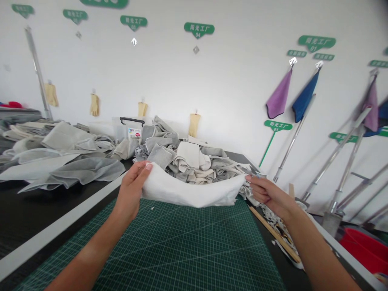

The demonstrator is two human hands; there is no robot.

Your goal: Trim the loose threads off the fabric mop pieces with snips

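Note:
A white cloth (194, 194) hangs stretched between both hands above the cutting mat, its top edge sagging in the middle. My left hand (133, 182) pinches the upper left corner between thumb and fingers. At the upper right corner, my right hand (269, 194) is closed on the cloth's edge. A small grey pointed thing (249, 171) shows at the right fingertips, perhaps a snipping tool; its kind is unclear. Beneath lies the green gridded cutting mat (188, 246). Behind the cloth rises a heap of grey and off-white fabric pieces (190, 155).
More fabric pieces (69, 161) cover the table's left side. A clear storage box (121, 131) with a black handle stands behind. Right of the mat lie a wooden strip (275, 236) and scraps. A red bucket (363, 248) and poles (295, 137) stand farther right.

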